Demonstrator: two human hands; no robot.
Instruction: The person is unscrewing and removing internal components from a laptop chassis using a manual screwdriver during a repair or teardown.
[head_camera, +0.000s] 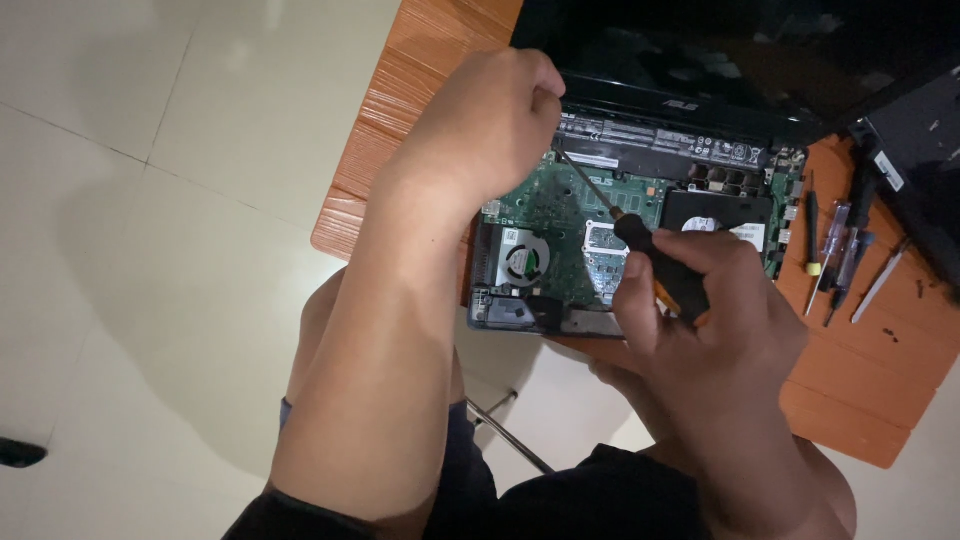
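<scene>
Item: screwdriver (640, 250), black grip with an orange band, thin metal shaft. I see its long axis slanting from the grip at lower right up and left to a tip that meets the upper edge of the green circuit board (560, 215), just under my left hand (485, 125). The tip itself is hidden by that hand.

Item: right hand (700, 310), fingers wrapped round the screwdriver grip, thumb on top. It lies down and right of the tip, so the tool points away from it toward the far left.

Item: left hand, curled into a loose fist over the laptop's upper left corner, touching or just above the shaft end. Whether it pinches anything I cannot tell. It is the hand nearer the tip.

Item: opened laptop (640, 130), base cover off, board exposed, round cooling fan (523, 264) at left, hard drive (720, 215) at right, black battery strip along the top.

Item: orange slatted surface (850, 390) carrying the laptop.

Item: spare tools (838, 255) lying to the right of the laptop: slim screwdrivers and a pair of tweezers, well apart from both hands.

Item: pale tiled floor (150, 200) below.
</scene>
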